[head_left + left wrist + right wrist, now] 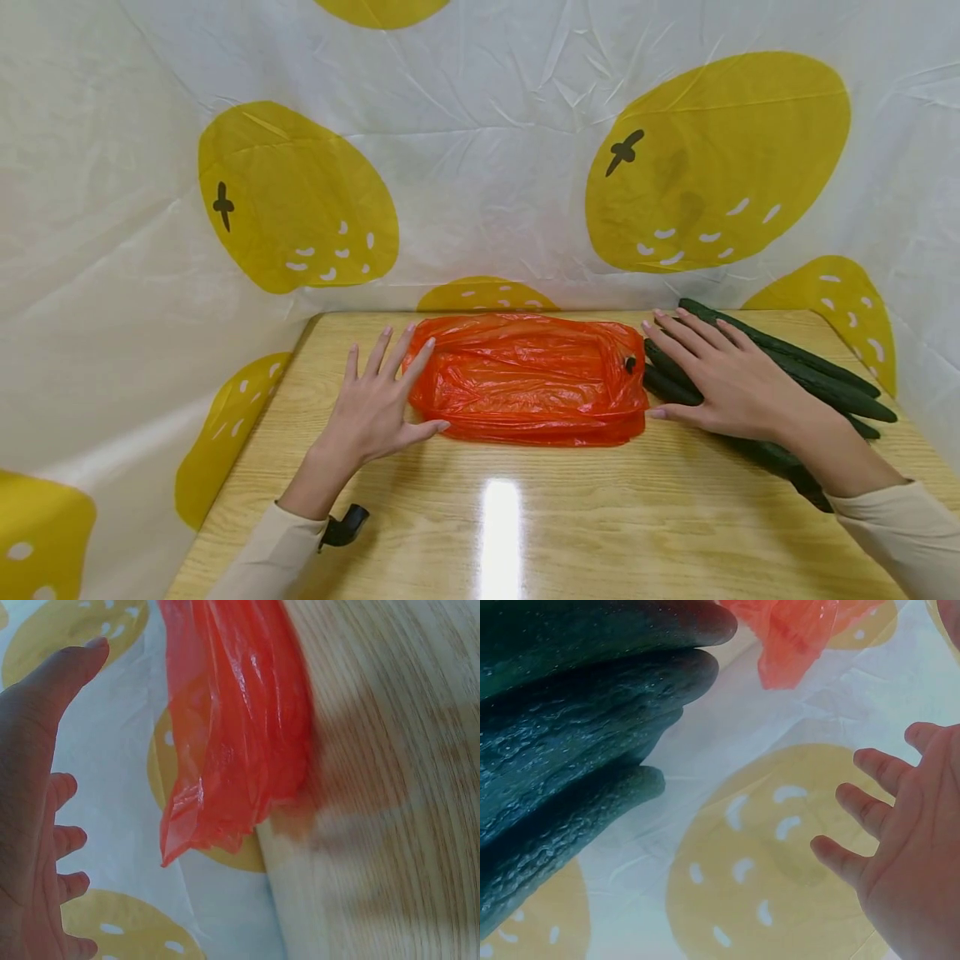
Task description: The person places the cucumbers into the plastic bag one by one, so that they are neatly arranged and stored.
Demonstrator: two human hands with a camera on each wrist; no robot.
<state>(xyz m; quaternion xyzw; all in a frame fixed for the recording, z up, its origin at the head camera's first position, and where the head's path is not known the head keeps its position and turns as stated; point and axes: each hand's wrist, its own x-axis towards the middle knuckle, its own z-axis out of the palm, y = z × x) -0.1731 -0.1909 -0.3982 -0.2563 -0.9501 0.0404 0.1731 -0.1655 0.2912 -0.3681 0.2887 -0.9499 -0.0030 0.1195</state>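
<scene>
Red plastic bag (525, 383) lies mid-frame in the head view, its rim bunched outward, apparently to keep the middle wide. The left hand (375, 417) and right hand (738, 387) flank it, fingers splayed, grasping nothing (cucumbers (832, 387) lie at frame right). The right wrist view shows bumpy cucumber skin, upper left; the head view loses that detail.

Cucumbers (592, 712): dark green, bumpy, bunched across the upper left, tips toward the centre.
Red plastic (795, 641): crinkled, top, right of centre.
Right hand (915, 840): right edge, fingers spread, apart from the cucumbers.
Sheet (626, 900): white, yellow-patterned, behind.
</scene>
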